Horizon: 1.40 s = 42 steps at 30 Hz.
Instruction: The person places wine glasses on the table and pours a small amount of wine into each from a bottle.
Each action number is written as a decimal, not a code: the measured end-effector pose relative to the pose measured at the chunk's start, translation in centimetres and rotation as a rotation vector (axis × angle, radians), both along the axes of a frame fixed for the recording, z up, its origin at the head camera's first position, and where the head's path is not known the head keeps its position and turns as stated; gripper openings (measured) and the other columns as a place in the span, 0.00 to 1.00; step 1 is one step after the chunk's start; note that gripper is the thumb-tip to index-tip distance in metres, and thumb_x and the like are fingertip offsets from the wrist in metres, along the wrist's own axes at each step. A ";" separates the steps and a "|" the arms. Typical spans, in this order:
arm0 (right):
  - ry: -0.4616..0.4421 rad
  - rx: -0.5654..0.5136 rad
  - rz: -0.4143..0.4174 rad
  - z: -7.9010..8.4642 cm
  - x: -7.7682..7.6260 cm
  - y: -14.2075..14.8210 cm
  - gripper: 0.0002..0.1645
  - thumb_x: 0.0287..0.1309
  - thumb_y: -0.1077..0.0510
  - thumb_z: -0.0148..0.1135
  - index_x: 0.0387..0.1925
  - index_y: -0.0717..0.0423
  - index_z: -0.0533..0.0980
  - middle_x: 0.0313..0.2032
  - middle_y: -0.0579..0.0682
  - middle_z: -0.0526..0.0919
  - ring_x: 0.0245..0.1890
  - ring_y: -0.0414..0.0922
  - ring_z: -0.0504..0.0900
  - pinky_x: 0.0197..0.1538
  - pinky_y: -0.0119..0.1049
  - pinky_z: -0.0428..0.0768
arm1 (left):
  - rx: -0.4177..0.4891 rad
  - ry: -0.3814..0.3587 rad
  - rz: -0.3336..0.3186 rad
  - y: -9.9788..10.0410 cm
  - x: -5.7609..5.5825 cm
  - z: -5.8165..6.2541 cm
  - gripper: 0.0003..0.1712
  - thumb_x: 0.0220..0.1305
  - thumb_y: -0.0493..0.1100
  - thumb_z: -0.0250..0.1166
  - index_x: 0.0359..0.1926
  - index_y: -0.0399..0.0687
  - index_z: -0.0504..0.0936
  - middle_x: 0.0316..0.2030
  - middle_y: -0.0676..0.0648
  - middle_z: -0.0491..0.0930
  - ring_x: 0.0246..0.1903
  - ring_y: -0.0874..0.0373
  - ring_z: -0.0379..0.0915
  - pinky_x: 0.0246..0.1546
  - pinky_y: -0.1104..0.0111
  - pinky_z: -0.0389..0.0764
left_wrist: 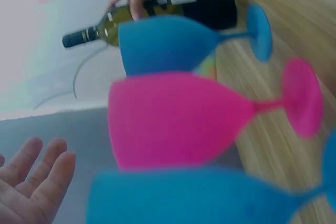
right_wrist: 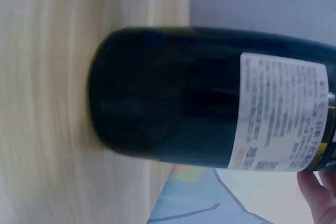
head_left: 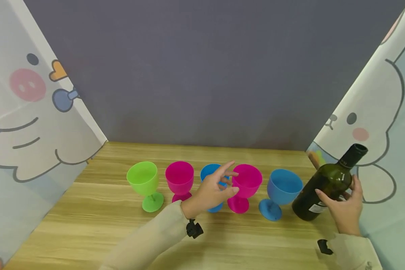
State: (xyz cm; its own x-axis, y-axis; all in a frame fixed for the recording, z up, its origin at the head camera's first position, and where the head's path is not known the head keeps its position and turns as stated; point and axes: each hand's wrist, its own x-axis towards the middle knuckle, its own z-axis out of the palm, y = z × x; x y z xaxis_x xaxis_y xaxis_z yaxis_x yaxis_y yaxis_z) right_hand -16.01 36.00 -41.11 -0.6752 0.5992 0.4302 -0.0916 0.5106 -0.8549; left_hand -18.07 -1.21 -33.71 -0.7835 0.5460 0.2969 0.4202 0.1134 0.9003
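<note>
My right hand [head_left: 349, 210] grips a dark green wine bottle [head_left: 312, 195] at the right, thumb on the near side and fingers round the back. The bottle stands close over the table, and a white printed label [right_wrist: 281, 114] shows in the right wrist view. My left hand [head_left: 210, 193] hovers with fingers spread, holding nothing. It partly hides a blue goblet [head_left: 209, 170]. Its fingertips overlap the bowl of a magenta goblet [head_left: 248, 183] in the head view; the left wrist view shows them beyond the rims. Between that goblet and the bottle is another blue goblet [head_left: 283, 187].
Left of my hands stand a second magenta goblet [head_left: 179, 180] and a green goblet [head_left: 143, 180], in the same row. The wood-grain table [head_left: 98, 210] ends at a grey back panel [head_left: 202, 75]. Cartoon-printed side panels [head_left: 368, 112] rise at both sides, one close to the bottle.
</note>
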 end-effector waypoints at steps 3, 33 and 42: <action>-0.028 0.013 0.014 0.2 0.2 0.2 0.59 0.41 0.67 0.72 0.73 0.46 0.53 0.56 0.45 0.64 0.35 0.26 0.67 0.35 0.12 0.66 | 0.023 -0.029 -0.054 1.2 0.3 0.2 0.40 0.62 0.43 0.60 0.72 0.44 0.56 0.60 0.39 0.72 0.50 0.44 0.73 0.44 0.70 0.77; -0.070 0.256 0.426 0.9 0.4 3.7 0.63 0.44 0.74 0.69 0.75 0.43 0.46 0.53 0.28 0.62 0.46 0.24 0.65 0.41 0.14 0.64 | 0.330 -0.284 -0.074 10.6 2.0 -2.1 0.34 0.66 0.40 0.55 0.72 0.47 0.59 0.71 0.51 0.58 0.70 0.56 0.48 0.65 0.58 0.61; -0.133 0.222 0.406 1.3 0.7 3.7 0.68 0.51 0.70 0.67 0.75 0.41 0.29 0.68 0.71 0.51 0.50 0.22 0.61 0.42 0.12 0.64 | 0.274 -0.245 -0.048 12.2 1.5 -3.5 0.34 0.64 0.41 0.56 0.71 0.51 0.61 0.68 0.52 0.60 0.48 0.62 0.70 0.39 0.72 0.75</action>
State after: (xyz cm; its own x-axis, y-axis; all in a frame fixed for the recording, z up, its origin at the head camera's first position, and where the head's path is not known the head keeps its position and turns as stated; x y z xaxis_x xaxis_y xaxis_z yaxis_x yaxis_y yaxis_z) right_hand -15.34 39.68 -39.82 -0.8936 0.1792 0.4116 -0.2184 0.6275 -0.7473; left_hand -16.57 11.02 -37.25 -0.8248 0.5100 0.2442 0.1875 -0.1607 0.9690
